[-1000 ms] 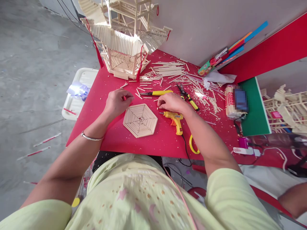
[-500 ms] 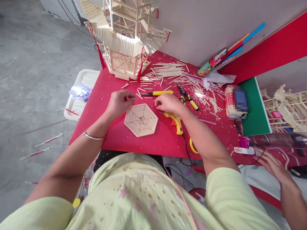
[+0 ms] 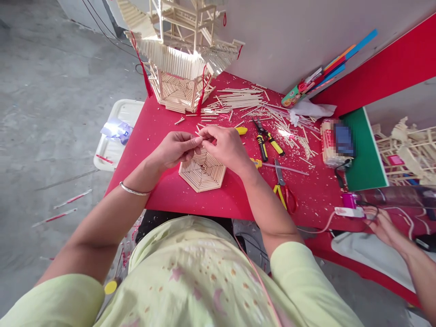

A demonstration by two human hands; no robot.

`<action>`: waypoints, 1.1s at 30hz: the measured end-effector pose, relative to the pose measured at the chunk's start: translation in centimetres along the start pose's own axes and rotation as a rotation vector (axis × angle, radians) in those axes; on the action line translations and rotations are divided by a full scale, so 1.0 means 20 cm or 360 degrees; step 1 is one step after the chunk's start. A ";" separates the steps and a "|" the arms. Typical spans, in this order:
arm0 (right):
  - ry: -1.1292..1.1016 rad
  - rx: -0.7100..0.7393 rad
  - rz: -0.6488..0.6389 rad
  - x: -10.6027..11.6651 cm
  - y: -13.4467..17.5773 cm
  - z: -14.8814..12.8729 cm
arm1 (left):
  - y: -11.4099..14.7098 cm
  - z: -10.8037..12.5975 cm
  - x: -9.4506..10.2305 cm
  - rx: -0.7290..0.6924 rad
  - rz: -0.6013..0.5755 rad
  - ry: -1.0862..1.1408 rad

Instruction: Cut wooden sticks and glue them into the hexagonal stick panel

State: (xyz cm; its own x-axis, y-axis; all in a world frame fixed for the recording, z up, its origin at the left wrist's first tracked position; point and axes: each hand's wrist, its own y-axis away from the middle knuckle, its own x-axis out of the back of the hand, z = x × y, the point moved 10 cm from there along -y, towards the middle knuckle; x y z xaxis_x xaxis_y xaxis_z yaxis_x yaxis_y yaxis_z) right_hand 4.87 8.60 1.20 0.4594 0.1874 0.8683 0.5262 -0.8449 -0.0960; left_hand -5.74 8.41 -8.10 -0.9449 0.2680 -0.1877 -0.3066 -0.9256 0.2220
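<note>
My left hand (image 3: 179, 149) and my right hand (image 3: 223, 146) meet fingertip to fingertip, both pinched closed. Whatever lies between the fingers is too small to make out. Just below them on the red table, partly covered by my hands, is a hexagonal panel (image 3: 200, 178) of thin wooden sticks in concentric rings. The yellow handle of a knife (image 3: 241, 131) shows behind my right hand. A yellow glue gun (image 3: 256, 162) is mostly hidden by my right forearm. To the right lie black-and-yellow cutters (image 3: 267, 140) and scissors (image 3: 281, 184) with yellow and red handles.
A stick-built pagoda (image 3: 180, 59) with red tassels stands at the back left. Loose sticks (image 3: 243, 99) and scraps litter the table's rear. A bundle of sticks (image 3: 327, 143) sits right. Another person's hand (image 3: 384, 225) touches cables beside a white plug (image 3: 349, 212).
My right hand has moved left to meet my left hand, which shifted slightly right. My right forearm now covers much of the glue gun and uncovers the scissors.
</note>
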 end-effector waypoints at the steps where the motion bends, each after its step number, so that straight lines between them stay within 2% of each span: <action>1: -0.0015 -0.0003 0.0021 -0.01 0.02 0.00 | 0.00 0.00 0.00 0.0002 -0.0020 0.0035; 5: -0.0052 -0.0059 0.0094 -0.04 0.09 0.03 | 0.01 0.02 -0.01 -0.0004 -0.0045 -0.0037; 9: -0.0111 -0.0072 0.0280 -0.06 0.18 0.05 | 0.03 0.04 -0.01 -0.0036 -0.0041 -0.0229; 15: -0.0104 -0.0061 0.0462 -0.09 0.31 0.09 | 0.05 -0.03 -0.10 0.0093 -0.0221 -0.0248; 19: -0.0094 -0.0040 0.0496 -0.07 0.37 0.09 | 0.03 -0.06 -0.11 0.0139 -0.0185 -0.0202; 25: -0.0135 0.0004 0.0553 -0.07 0.43 0.07 | 0.07 -0.08 -0.19 0.0344 -0.0503 -0.0371; 27: -0.0181 0.0005 0.0538 -0.07 0.44 0.07 | 0.09 -0.08 -0.21 0.0407 -0.0555 -0.0430; 31: -0.0303 -0.0084 0.0540 -0.08 0.47 0.11 | 0.08 -0.05 -0.21 0.0367 -0.0523 -0.0332; 33: -0.0374 -0.0030 0.0616 -0.08 0.49 0.11 | 0.07 -0.06 -0.21 0.0385 -0.0532 -0.0265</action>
State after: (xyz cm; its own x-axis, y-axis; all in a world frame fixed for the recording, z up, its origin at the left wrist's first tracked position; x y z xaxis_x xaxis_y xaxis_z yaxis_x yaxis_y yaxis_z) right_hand 10.88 1.20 -2.11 0.7710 -0.0374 0.6357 0.2713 -0.8838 -0.3811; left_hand -2.08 5.62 -8.13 -0.7886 0.5999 -0.1351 -0.5979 -0.6968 0.3962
